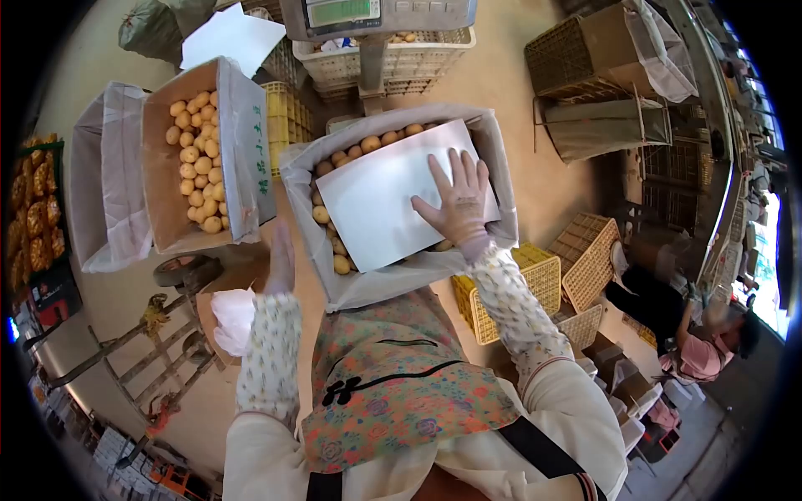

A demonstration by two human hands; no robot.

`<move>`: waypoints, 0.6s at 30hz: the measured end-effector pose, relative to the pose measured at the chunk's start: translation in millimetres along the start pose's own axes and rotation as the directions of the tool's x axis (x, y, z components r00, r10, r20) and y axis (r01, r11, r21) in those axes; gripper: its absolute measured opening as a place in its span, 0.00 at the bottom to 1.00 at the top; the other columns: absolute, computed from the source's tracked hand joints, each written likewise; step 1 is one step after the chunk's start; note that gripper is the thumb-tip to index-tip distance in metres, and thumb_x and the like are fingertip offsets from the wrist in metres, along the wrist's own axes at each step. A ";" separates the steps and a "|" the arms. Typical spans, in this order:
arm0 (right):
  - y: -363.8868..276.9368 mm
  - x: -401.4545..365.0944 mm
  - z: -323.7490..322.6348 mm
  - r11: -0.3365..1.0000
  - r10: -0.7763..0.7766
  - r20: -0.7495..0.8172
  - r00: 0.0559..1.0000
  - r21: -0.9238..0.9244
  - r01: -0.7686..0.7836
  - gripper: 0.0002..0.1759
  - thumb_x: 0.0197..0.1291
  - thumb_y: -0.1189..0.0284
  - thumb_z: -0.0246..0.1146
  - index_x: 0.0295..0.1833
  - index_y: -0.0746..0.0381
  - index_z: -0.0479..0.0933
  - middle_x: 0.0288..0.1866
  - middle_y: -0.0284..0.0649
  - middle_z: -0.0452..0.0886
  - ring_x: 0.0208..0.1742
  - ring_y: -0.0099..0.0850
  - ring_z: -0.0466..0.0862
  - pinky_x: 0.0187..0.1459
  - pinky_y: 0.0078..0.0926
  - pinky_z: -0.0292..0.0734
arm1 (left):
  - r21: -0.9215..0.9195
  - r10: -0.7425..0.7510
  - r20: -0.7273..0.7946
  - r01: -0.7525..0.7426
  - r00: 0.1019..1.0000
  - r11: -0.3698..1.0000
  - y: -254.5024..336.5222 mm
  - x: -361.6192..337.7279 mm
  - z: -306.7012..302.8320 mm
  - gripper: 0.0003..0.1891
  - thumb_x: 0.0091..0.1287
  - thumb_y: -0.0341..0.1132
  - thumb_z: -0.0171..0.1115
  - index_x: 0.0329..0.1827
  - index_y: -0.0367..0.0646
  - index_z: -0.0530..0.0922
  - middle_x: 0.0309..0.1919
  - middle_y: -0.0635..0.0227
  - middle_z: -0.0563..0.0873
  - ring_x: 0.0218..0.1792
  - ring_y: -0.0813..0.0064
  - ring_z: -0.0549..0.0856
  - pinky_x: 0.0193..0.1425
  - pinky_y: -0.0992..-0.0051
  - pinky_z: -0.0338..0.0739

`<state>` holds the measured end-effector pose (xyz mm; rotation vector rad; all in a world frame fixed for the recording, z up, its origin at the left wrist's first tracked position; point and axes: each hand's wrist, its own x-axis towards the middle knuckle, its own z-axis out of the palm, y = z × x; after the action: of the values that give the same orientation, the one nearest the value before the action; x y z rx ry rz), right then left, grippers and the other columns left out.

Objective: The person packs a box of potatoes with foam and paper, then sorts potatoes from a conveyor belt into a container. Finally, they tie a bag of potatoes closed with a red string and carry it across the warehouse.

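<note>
A cardboard box point(493, 150) lined with clear plastic sits in front of me, filled with yellow-brown round fruit point(368, 144). A white sheet of paper point(376, 196) lies over most of the fruit. My right hand point(458, 200) rests flat on the sheet's right side, fingers spread. My left hand point(281, 259) hovers edge-on just outside the box's left wall, fingers straight and together, holding nothing. Both arms wear patterned sleeve covers.
A second lined box point(238, 125) of the same fruit stands tilted at the left. A weighing scale point(376, 12) rises behind my box. Yellow and tan plastic crates point(547, 275) lie at the right, where another person point(702, 346) crouches. Netted fruit is stacked at far left.
</note>
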<state>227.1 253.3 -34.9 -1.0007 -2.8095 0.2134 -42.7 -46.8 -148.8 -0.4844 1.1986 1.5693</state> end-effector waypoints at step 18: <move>-165.8 40.4 84.0 -0.004 0.097 0.564 0.820 0.824 -0.567 0.35 0.60 0.51 0.65 0.65 0.61 0.65 0.55 0.49 0.76 0.62 0.40 0.74 0.62 0.43 0.67 | 0.623 0.161 0.342 -0.351 0.926 0.699 94.3 -55.8 124.8 0.12 0.70 0.41 0.59 0.50 0.46 0.78 0.35 0.70 0.84 0.37 0.75 0.83 0.38 0.74 0.76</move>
<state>78.4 144.9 -82.8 -1.1662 -1.5605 2.2267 -74.0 40.0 -10.8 0.3879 1.5627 1.2379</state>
